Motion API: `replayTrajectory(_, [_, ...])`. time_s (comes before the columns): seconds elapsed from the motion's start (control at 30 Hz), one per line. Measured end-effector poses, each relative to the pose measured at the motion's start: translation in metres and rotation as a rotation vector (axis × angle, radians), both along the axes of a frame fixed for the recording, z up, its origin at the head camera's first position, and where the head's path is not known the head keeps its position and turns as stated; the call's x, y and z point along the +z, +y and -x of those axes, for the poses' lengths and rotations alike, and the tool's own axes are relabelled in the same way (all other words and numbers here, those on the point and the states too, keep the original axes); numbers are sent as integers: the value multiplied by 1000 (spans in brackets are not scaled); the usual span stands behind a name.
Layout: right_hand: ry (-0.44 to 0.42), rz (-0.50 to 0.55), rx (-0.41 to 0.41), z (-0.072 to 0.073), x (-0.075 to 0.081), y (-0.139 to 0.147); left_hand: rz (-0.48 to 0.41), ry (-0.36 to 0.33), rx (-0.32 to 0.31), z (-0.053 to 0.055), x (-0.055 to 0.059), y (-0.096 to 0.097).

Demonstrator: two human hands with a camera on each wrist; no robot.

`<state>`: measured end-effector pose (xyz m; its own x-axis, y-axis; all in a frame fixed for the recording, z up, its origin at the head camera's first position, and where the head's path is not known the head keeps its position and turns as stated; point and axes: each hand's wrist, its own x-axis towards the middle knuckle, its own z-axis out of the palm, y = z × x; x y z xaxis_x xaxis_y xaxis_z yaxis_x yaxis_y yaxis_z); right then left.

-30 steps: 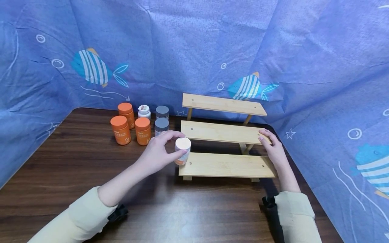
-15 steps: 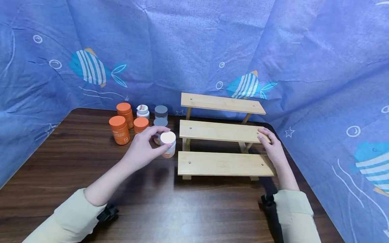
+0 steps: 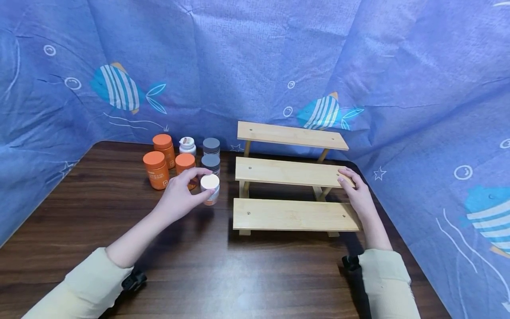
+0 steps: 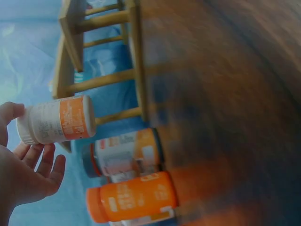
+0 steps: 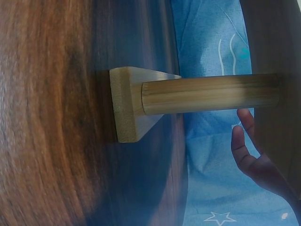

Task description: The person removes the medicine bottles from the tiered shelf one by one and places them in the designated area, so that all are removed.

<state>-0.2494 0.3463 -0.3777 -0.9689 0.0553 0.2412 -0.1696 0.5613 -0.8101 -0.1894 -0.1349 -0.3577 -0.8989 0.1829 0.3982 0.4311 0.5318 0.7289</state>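
My left hand (image 3: 179, 195) pinches a white pill bottle (image 3: 210, 189) with an orange label band between thumb and fingers, near its cap. In the left wrist view the pill bottle (image 4: 56, 120) is off the table, apart from the other bottles. Just behind it in the head view stand two grey-capped bottles (image 3: 211, 163). On the right, my right hand (image 3: 357, 190) rests at the right end of the middle tier of a three-tier wooden display stand (image 3: 287, 172). Part of my right hand (image 5: 263, 169) is hidden behind a board in the right wrist view.
Several orange bottles (image 3: 156, 170) and a small white bottle (image 3: 187, 146) stand at the back left of the dark wooden table (image 3: 239, 279). A blue fish-print cloth (image 3: 239, 62) hangs behind the table and along its sides.
My left hand has carried the pill bottle leftward, from beside the stand's lowest tier to in front of the grey-capped bottles. My right hand stays where it was on the stand.
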Motion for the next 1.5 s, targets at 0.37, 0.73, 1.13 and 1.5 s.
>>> replayTrajectory(0.37, [18, -2, 6, 1, 0, 0, 64, -39, 3, 17, -21, -7])
replayTrajectory(0.73, [10, -7, 2, 1, 2, 0, 140, -137, -46, 24, -33, -6])
replayTrajectory(1.13, [4, -14, -2, 0, 1, 0, 147, -193, -69, 27, -36, -6])
replayTrajectory(1.5, [-8, -43, -1, 0, 2, 0, 178, -209, -79, 27, -33, -6])
